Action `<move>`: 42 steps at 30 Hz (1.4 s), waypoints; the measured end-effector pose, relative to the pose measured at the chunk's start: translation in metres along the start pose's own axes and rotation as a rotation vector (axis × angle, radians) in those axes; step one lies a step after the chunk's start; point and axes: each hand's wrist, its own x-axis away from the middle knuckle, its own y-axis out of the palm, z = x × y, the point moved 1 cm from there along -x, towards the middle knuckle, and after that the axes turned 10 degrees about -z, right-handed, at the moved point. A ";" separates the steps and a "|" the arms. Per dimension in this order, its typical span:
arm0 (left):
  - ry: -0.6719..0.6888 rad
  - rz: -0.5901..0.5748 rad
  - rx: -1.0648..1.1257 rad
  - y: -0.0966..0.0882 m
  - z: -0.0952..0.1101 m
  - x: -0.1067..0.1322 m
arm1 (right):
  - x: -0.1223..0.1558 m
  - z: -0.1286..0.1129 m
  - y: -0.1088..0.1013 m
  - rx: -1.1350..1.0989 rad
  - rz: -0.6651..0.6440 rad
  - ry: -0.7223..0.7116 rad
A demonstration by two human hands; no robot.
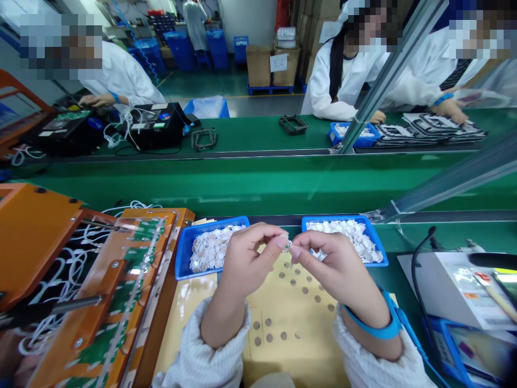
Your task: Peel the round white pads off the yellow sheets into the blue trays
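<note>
A green worktop point(390, 277) is carrying everything within reach. On its left side an orange fixture point(107, 275) is standing, and green circuit boards point(121, 296) are lying in a slanted row along it. In front of the person a yellow sheet point(299, 350) is spreading beneath both forearms. Beyond the sleeves, the left hand point(252, 253) and the right hand point(335, 264) are meeting above the far part of this sheet, between two blue trays. The left tray point(181, 258) is sitting just behind the left hand, and the right tray point(375, 237) is sitting behind the right hand, which is partly covering its near edge. A blue wristband point(379, 328) is circling the right wrist. Round white pieces point(210, 248) are filling the left tray, and whitish pieces point(351, 231) are heaping up in the right one. Below the hands, dark round spots point(269, 338) are dotting the sheet.

Smallest of all, a small pale piece point(288, 245) is resting right at the fingertips, between the two hands and above the sheet. The left hand is pinching it between thumb and forefinger; the right hand is pinching it from the other side. The fingers are mostly hiding its shape.
</note>
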 end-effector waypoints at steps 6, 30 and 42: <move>0.010 0.035 -0.055 -0.008 -0.004 0.001 | -0.001 0.002 0.000 0.001 0.012 0.006; -0.408 -0.763 -0.754 -0.017 -0.062 -0.011 | -0.002 0.011 -0.003 0.003 0.099 0.042; -0.308 -0.853 -0.659 -0.017 -0.043 -0.009 | -0.004 0.008 -0.003 0.167 0.016 -0.020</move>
